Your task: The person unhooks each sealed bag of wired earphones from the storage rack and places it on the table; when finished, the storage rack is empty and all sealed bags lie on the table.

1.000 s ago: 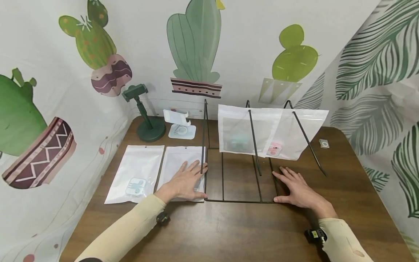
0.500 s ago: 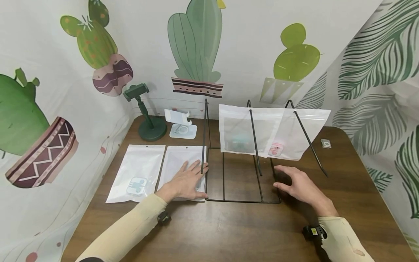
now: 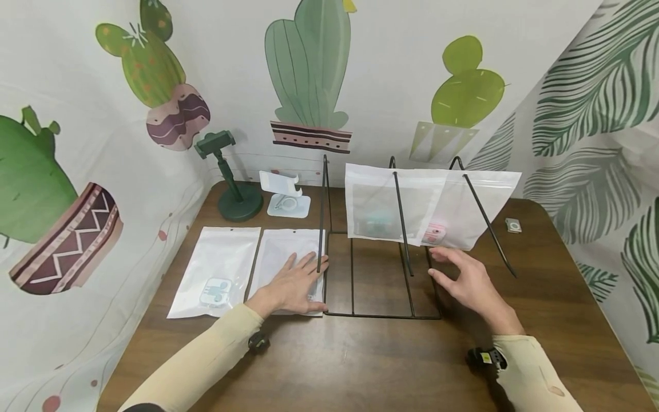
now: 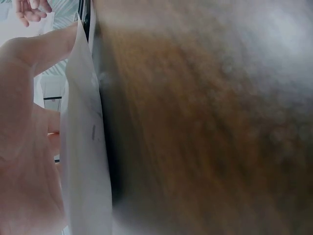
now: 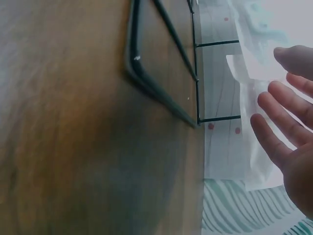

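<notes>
Indoors, room type unclear: a brown table [image 3: 360, 366] hemmed by cactus- and leaf-printed hangings [image 3: 391, 86].

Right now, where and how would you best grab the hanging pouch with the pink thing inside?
Probably pinch the pink-item pouch by its lower edge, coming from the front right, where the right hand is near. That edge hangs loose, while its top hangs on a wire prong and its left side appears to overlap the neighbouring pouch.

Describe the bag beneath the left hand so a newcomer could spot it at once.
On the brown table stands a black wire rack. Directly left of it lies a flat white bag. Unlike the outer bag farther left, which shows a pale-blue case, this one has the left hand spread over it.
</notes>
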`<state>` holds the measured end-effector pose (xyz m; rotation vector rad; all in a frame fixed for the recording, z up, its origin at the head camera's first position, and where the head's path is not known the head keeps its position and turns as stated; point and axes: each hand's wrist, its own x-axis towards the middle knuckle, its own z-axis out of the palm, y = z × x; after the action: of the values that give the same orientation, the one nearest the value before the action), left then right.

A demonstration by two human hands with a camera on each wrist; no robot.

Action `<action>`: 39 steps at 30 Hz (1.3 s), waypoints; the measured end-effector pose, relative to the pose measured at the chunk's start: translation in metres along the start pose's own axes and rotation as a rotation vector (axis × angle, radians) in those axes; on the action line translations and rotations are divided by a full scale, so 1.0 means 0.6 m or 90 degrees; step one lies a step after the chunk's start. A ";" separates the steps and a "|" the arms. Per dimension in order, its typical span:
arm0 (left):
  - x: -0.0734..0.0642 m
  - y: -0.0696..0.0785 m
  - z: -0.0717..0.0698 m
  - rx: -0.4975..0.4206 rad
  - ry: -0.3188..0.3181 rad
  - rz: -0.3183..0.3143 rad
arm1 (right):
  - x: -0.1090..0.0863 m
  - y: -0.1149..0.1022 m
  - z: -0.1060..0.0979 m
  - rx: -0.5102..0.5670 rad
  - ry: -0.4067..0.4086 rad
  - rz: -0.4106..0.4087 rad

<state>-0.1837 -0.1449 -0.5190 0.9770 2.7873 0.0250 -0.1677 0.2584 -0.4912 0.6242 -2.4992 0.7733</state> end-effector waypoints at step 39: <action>-0.001 0.001 -0.002 -0.013 0.000 0.000 | 0.089 -0.041 0.017 0.183 0.118 0.050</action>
<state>-0.1833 -0.1449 -0.5176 0.9733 2.7819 0.0531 -0.1999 0.2191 -0.4602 0.5246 -2.2745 1.1770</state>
